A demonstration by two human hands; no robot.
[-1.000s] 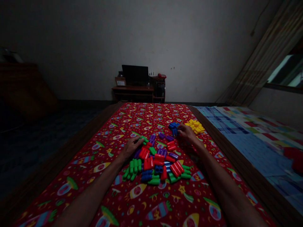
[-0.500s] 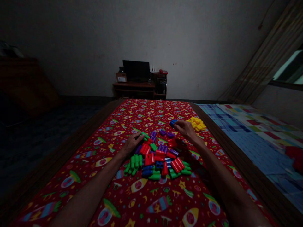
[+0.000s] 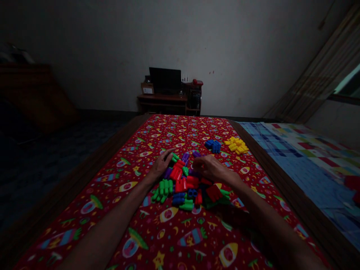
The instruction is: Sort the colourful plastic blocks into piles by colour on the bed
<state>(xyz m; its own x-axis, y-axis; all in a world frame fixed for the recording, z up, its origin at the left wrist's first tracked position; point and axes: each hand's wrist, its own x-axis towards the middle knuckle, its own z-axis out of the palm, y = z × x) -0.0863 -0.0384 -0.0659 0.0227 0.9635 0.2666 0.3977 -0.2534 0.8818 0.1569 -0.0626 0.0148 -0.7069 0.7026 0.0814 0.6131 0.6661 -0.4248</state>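
My left hand (image 3: 162,165) lies at the upper left side of a pile of mixed plastic building blocks, fingers stretched and thumb apart. Beside its fingertips is a green block (image 3: 174,158). Over the upper right of the pile hovers my right hand (image 3: 211,167), its fingers loosely bent and apart; nothing shows in them. A purple block (image 3: 196,154) pokes out just beyond that hand. Red blocks (image 3: 176,173) fill the pile's middle, green blocks (image 3: 165,186) its left edge, and dark blue blocks (image 3: 178,198) the near side. My right hand hides some blocks.
Farther back on the red patterned cloth (image 3: 180,129) sit a group of blue blocks (image 3: 213,146) and a heap of yellow blocks (image 3: 237,145). A desk with a monitor (image 3: 165,80) stands by the wall. Right of the cloth lies a checked bedspread (image 3: 270,150).
My right hand has let go of a blue block at the blue group and come back toward me, leftward over the pile. My left hand has spread its fingers beside the green block.
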